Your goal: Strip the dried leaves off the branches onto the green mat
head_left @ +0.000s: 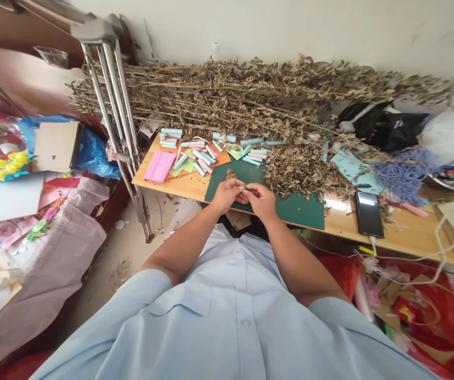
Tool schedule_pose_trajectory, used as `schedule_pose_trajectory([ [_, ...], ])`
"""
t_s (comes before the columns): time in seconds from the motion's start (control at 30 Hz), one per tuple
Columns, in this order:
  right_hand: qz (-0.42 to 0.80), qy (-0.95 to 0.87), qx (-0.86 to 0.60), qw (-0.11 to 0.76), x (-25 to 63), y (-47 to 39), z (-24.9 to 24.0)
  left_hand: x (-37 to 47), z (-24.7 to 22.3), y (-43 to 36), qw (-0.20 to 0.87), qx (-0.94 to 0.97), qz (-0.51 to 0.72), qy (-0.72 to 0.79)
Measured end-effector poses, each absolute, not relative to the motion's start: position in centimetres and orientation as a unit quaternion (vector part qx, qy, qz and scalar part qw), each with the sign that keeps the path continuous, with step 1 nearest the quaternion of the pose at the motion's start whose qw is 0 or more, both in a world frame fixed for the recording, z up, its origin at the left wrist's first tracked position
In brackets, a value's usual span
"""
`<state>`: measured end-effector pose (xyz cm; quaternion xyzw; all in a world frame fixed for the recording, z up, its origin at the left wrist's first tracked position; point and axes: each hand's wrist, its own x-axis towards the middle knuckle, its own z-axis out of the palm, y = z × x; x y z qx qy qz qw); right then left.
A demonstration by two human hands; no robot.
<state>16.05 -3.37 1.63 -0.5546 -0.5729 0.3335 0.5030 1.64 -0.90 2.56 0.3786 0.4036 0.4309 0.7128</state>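
Note:
My left hand (227, 195) and my right hand (261, 200) meet at the near edge of a dark green mat (301, 212), fingertips pinched together. Between them shows a small grey-brown bit of dried leaf (244, 188), mostly hidden by the fingers. Just behind my left hand lies a little clump of dried leaves (231, 173). A larger heap of loose dried leaves (296, 171) covers the mat's right part. Left of the mat, several small blue and pink paper rolls (203, 157) rest on coloured paper sheets, with a folded pink paper (160, 166) beside them.
Long dried leafy stalks (227, 95) lie along the wall. Metal crutches (118, 116) lean at the table's left end. To the right are a plugged-in phone (369, 214), a pen (353, 185), blue paper (357, 169) and purple cord (403, 171). Red bags (440, 316) sit below.

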Motion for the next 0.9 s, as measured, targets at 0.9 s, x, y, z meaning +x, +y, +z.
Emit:
schedule_pose_trajectory([
  [0.9,0.177,-0.693,-0.530,0.455,16.0,-4.4,1.6,1.9,3.5,-0.4,0.721,0.283,0.468,0.426],
])
